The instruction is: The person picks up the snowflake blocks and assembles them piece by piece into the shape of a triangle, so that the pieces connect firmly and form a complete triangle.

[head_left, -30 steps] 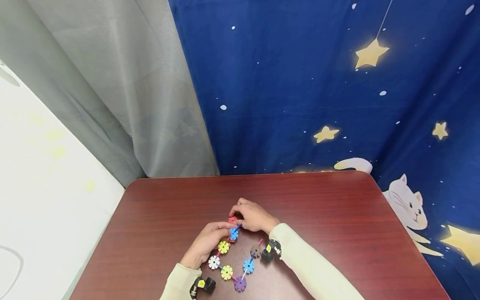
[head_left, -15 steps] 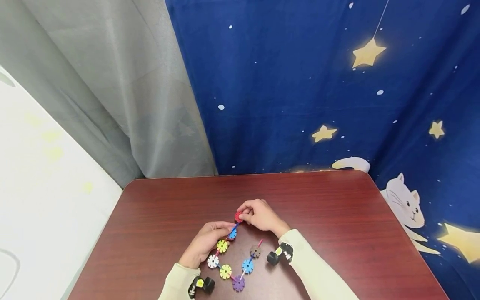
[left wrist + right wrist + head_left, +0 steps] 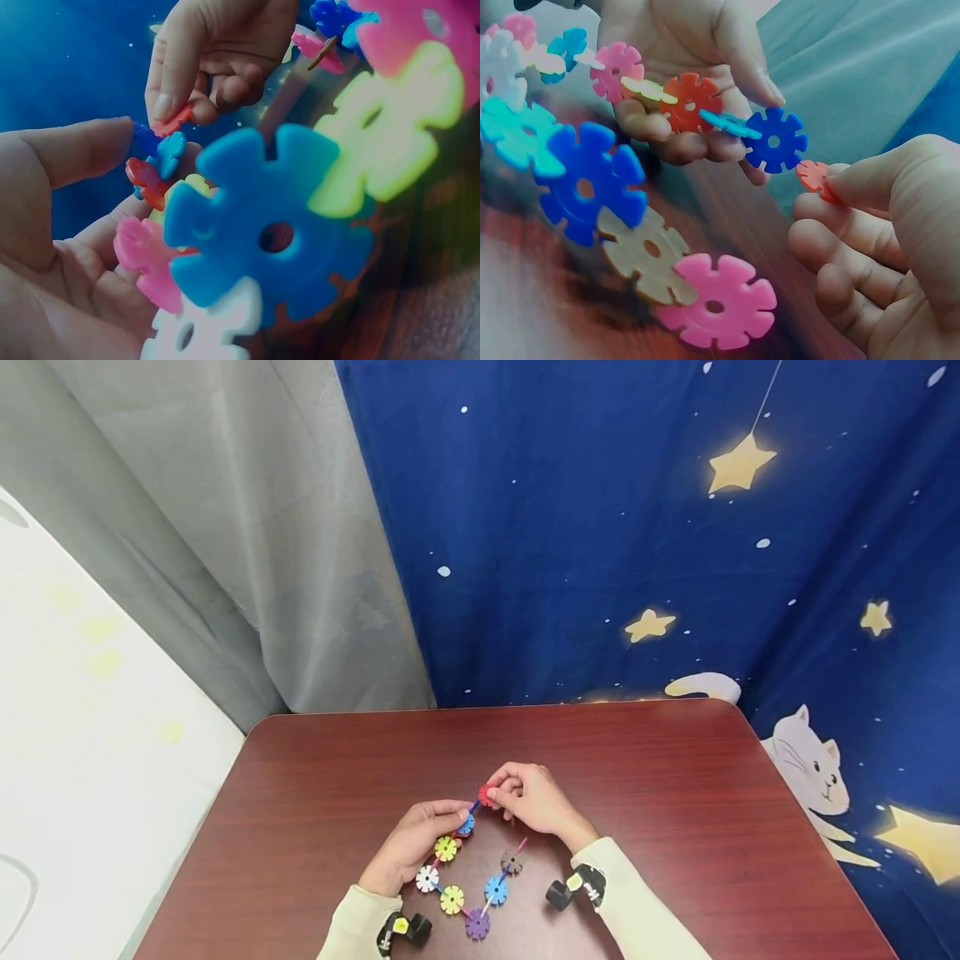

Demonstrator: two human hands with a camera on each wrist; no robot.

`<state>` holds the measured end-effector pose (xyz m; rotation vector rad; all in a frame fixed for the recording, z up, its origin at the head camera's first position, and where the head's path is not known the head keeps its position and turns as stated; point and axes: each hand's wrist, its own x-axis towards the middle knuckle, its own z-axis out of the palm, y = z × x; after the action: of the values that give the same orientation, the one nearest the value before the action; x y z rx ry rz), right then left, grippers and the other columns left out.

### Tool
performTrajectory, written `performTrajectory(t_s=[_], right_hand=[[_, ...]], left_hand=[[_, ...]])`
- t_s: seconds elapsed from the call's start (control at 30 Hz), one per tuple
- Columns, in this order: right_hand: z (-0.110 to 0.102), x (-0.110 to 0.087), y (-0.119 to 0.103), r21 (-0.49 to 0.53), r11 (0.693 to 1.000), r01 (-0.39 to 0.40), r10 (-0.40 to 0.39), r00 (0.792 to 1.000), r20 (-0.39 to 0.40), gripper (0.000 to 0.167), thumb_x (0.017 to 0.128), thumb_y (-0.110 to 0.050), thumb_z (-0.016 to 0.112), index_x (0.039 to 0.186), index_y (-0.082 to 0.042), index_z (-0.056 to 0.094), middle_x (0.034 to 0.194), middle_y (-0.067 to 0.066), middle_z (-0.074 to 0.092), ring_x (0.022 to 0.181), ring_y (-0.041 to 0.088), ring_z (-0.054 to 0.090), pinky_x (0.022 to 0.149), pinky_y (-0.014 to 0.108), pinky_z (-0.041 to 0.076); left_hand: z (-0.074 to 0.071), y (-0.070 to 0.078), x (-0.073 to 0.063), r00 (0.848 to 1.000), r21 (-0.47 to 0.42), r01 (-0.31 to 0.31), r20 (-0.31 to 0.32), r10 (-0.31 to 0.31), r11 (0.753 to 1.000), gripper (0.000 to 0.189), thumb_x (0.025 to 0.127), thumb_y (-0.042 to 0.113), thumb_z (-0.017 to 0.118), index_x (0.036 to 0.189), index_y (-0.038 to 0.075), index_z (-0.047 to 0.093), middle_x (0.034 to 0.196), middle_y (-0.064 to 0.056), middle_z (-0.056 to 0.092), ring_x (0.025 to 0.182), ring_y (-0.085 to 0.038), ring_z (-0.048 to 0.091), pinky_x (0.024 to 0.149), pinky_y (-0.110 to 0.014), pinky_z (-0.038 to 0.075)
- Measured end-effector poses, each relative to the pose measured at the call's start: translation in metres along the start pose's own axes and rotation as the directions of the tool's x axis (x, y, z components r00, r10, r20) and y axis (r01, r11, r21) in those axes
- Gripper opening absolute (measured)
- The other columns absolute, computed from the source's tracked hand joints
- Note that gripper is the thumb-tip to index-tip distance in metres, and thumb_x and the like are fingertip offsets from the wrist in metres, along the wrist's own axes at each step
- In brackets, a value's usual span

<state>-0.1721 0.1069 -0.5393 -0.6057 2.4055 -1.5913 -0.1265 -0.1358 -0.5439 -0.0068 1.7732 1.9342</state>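
Observation:
A chain of interlocking plastic snowflake discs curves between the hands in an open loop. My left hand [image 3: 412, 843] holds its upper left end, with the thumb at a dark blue disc [image 3: 787, 142] and the fingers under a light blue disc [image 3: 467, 823] and an orange-red disc [image 3: 676, 112]. Between thumb and forefinger, my right hand [image 3: 536, 797] pinches a red disc [image 3: 487, 794] at the dark blue disc's edge. Whether their slots are fully engaged I cannot tell. At the chain's other end are a brown disc [image 3: 512, 862] and a pink disc [image 3: 735, 304].
Lower along the loop come a white disc [image 3: 427, 879], yellow discs and a purple disc [image 3: 477, 924]. All this is over a reddish-brown table [image 3: 637, 760]. Grey and blue curtains [image 3: 562, 527] hang behind its far edge. Each wrist wears a small black camera [image 3: 558, 895].
My right hand has moved right with the red disc, from above the left fingers to the dark blue disc's outer edge. The left hand stays nearly in place, holding the chain.

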Motion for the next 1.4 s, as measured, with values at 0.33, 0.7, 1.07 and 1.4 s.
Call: performTrajectory(t_s=[0.33, 0.7, 1.07, 1.4], right_hand=[[0.006, -0.005, -0.001, 0.013, 1.000, -0.009, 0.010, 0.999, -0.045, 0.005, 0.100, -0.016, 0.074, 0.105, -0.017, 0.074, 0.078, -0.006, 0.076, 0.059, 0.015, 0.071, 0.054, 0.030, 0.060], [0.005, -0.008, -0.007, 0.020, 1.000, 0.008, -0.007, 0.999, -0.052, 0.005, 0.100, -0.011, 0.073, 0.103, -0.014, 0.076, 0.077, -0.002, 0.077, 0.058, 0.014, 0.071, 0.053, 0.031, 0.060], [0.010, -0.008, -0.007, 0.012, 1.000, 0.010, -0.010, 0.999, -0.045, 0.005, 0.100, -0.014, 0.074, 0.102, -0.011, 0.076, 0.076, -0.004, 0.076, 0.058, 0.013, 0.070, 0.051, 0.031, 0.060], [0.023, -0.008, -0.010, 0.058, 0.997, 0.041, -0.037, 0.997, -0.061, 0.003, 0.099, -0.010, 0.073, 0.100, -0.010, 0.076, 0.077, 0.002, 0.076, 0.057, 0.015, 0.070, 0.050, 0.028, 0.059]], left_hand=[[0.000, -0.001, 0.000, 1.000, 0.026, -0.009, -0.005, 0.009, 1.000, 0.048, 0.101, 0.017, 0.072, 0.136, -0.014, 0.062, 0.096, 0.004, 0.076, 0.078, -0.004, 0.066, 0.070, -0.019, 0.058], [0.002, -0.003, 0.001, 1.000, 0.012, -0.018, 0.009, 0.018, 1.000, 0.044, 0.101, 0.012, 0.071, 0.133, -0.016, 0.063, 0.097, 0.002, 0.077, 0.079, -0.003, 0.067, 0.072, -0.019, 0.060], [-0.001, -0.004, 0.004, 1.000, -0.006, -0.007, 0.011, 0.007, 1.000, 0.038, 0.104, 0.007, 0.063, 0.135, -0.016, 0.062, 0.104, -0.004, 0.077, 0.080, -0.004, 0.068, 0.072, -0.018, 0.060], [0.003, -0.004, 0.001, 0.994, 0.035, -0.008, -0.110, 0.012, 0.999, 0.031, 0.104, 0.006, 0.063, 0.129, -0.012, 0.068, 0.100, -0.002, 0.077, 0.082, -0.006, 0.068, 0.073, -0.021, 0.061]])
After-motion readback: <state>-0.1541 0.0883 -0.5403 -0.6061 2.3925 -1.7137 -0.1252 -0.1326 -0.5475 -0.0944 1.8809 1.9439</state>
